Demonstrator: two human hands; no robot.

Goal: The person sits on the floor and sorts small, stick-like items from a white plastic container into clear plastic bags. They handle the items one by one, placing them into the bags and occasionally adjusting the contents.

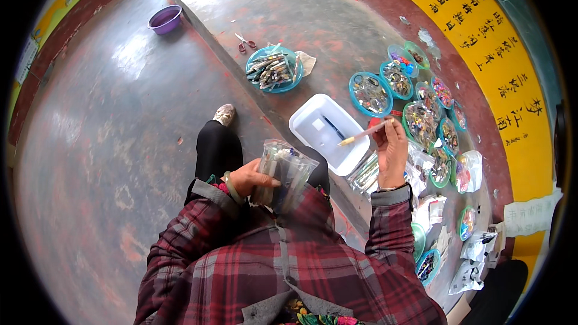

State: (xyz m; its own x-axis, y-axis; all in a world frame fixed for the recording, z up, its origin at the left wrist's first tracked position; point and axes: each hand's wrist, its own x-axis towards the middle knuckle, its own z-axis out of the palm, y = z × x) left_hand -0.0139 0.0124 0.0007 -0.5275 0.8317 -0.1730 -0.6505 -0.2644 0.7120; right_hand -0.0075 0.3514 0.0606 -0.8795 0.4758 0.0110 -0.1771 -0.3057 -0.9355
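Observation:
My left hand point(248, 179) is closed around a clear plastic bag point(290, 174) above my lap, thumb across its front. Pen-like sticks show through the plastic, though the single pieces are hard to make out. Raised to the right, my right hand point(392, 151) pinches one end of a slim pale pen point(363, 134). The pen's yellow end points left, over a white plastic tray point(299, 125). Inside the tray lies a dark blue pen point(333, 126). Beside the tray, partly behind my right wrist, are clear bags of pens point(365, 174).
A turquoise basket point(279, 89) heaped with pens stands ahead, with red-handled scissors point(245, 43) near it. Several round baskets point(370, 110) of small parts line the right. A purple basin point(165, 22) sits far left, past a floor step point(208, 39). White packages point(469, 275) lie lower right.

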